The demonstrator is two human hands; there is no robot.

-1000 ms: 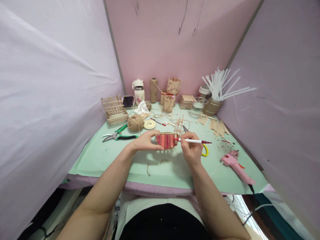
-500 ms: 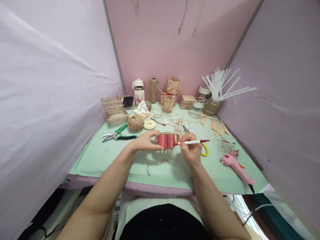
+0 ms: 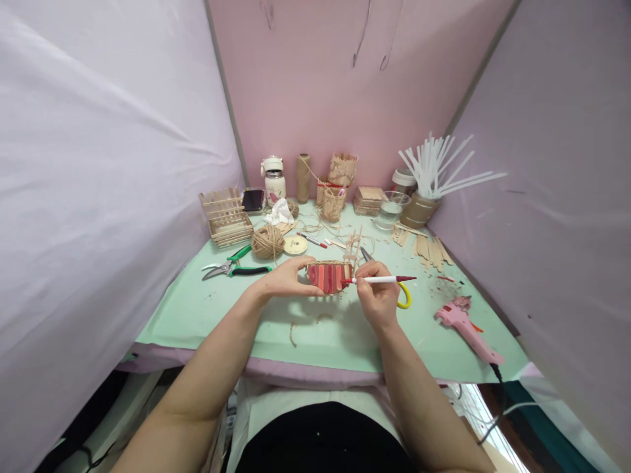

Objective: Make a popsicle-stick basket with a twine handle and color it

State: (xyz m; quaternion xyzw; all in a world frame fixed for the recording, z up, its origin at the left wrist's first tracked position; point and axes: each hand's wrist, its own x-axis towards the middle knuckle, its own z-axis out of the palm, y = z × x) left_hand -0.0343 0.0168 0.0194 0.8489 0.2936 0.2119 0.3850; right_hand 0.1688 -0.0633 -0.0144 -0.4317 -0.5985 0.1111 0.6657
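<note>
My left hand (image 3: 290, 278) grips the left end of a small half-round piece made of wooden sticks (image 3: 326, 278), raised above the table. Its strips are coloured in reds, pinks and corals, with a bare wood strip near the right end. Between the fingers of my right hand (image 3: 376, 294) is a marker pen (image 3: 382, 280) with a white barrel and dark red end. Its red tip meets the right part of the striped piece. Yellow-handled scissors (image 3: 405, 295) lie partly hidden behind my right hand.
Green-handled pruning shears (image 3: 235, 268) and a ball of twine (image 3: 267, 242) lie left. A pink glue gun (image 3: 463, 327) with a cord rests at the right. Behind stand a cup of water (image 3: 390, 211), wooden sticks (image 3: 428, 249) and a slatted wooden rack (image 3: 227, 220).
The marker's tip has shifted slightly upward along the right strips, and my right hand moved with it. My left hand and the striped piece look still.
</note>
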